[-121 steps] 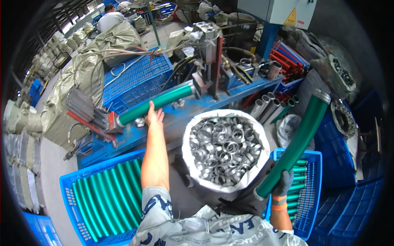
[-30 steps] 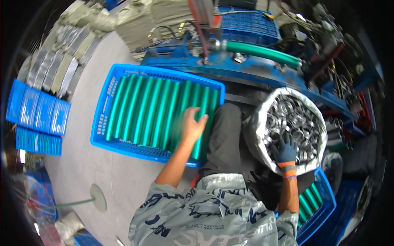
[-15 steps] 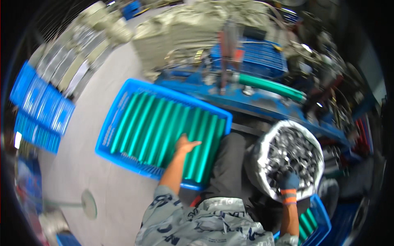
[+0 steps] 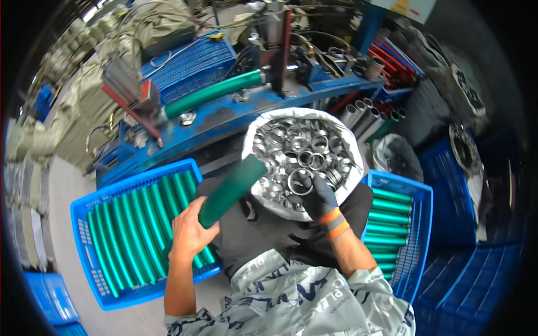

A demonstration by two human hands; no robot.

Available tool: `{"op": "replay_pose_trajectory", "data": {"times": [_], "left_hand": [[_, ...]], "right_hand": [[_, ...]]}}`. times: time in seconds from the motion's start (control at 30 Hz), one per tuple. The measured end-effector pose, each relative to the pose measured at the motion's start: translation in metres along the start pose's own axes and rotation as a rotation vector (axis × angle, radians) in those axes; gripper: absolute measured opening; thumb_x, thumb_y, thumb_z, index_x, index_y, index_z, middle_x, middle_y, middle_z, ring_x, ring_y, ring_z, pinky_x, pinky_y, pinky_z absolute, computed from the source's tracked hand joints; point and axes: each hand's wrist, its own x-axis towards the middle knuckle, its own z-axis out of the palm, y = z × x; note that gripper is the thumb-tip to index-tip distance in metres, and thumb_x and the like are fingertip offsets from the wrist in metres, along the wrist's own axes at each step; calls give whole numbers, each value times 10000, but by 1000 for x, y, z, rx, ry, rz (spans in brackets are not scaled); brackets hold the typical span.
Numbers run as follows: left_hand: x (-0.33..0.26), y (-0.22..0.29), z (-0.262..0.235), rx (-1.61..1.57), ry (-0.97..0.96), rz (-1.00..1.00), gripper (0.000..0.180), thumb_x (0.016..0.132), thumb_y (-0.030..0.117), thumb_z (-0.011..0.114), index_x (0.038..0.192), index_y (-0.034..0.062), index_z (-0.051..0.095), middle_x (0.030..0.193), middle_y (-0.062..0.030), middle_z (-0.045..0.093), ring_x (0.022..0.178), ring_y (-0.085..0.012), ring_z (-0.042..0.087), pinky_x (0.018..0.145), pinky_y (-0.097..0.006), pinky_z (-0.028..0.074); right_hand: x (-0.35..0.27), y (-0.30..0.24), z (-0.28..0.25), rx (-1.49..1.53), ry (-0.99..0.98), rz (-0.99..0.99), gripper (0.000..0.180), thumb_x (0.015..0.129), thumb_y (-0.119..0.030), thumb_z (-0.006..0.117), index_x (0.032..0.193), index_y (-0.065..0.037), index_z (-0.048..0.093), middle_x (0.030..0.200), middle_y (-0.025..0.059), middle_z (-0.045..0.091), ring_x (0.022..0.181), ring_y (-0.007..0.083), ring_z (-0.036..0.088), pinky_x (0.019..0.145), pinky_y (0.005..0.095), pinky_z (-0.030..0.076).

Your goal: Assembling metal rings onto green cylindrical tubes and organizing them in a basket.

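Note:
My left hand (image 4: 189,229) is closed around a green tube (image 4: 232,190), which slants up and to the right across my lap. The tube's far end reaches over the left rim of a white-lined container (image 4: 354,151) full of shiny metal rings. Above those rings, my right hand (image 4: 320,199), in a dark glove with an orange cuff, pinches one metal ring (image 4: 290,178). At my left, a blue crate (image 4: 78,224) holds a row of green tubes. Another blue crate (image 4: 427,224) with green tubes stands at my right.
Ahead runs a blue metal bench (image 4: 218,123) with clamping fixtures and a green tube (image 4: 216,91) set between them. A blue basket (image 4: 190,64) lies behind it. Bare metal pipes (image 4: 364,115) lean beyond the container, and blue crates (image 4: 465,280) are stacked at right.
My left hand has taken a tube out of the left crate and brought it over my lap. From inside the rings, my right hand has come up with one. The view has swung right.

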Motion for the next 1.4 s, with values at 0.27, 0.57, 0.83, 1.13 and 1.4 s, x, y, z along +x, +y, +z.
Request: {"op": "replay_pose_trajectory", "data": {"times": [0.27,0.57,0.83,1.13,1.4], "left_hand": [[3,47,7,63,-122,283,627,742,126,850,1358,115,740,1127,-144,774,1058,-413,768,915,-522,621],[5,44,11,77,-179,294,614,738,156,858,1339,89,754,1099,-139,773,1022,-405,766,890,-494,618],[4,32,19,15,-164,288,650,725,162,850,1365,103,752,1060,-151,760,1001,-406,754,872,-526,615],[-4,23,32,-24,-175,247,658,732,166,852,1378,99,751,1065,-154,763,1019,-408,759,892,-529,619],[-11,15,32,36,-85,164,636,746,136,860,1372,85,762,1089,-164,777,1045,-415,767,920,-524,622]], "right_hand": [[-6,-30,19,-125,-36,-166,755,1127,-459,763,1697,-16,539,1372,30,697,1161,117,676,1048,336,584],[-9,-19,14,-509,132,-244,319,1105,-168,684,1384,-13,688,1459,126,734,1154,231,781,1033,374,645],[-27,-43,71,-961,-167,-204,986,1005,-227,766,1832,21,290,1789,234,459,1685,341,409,1393,425,272],[-27,-29,57,-850,-209,-195,960,1038,-176,734,1846,14,251,1793,230,444,1679,323,409,1377,397,277],[2,-20,71,-1067,-287,-284,816,1122,-144,627,1833,28,264,1852,232,396,1721,315,373,1400,408,273]]}}
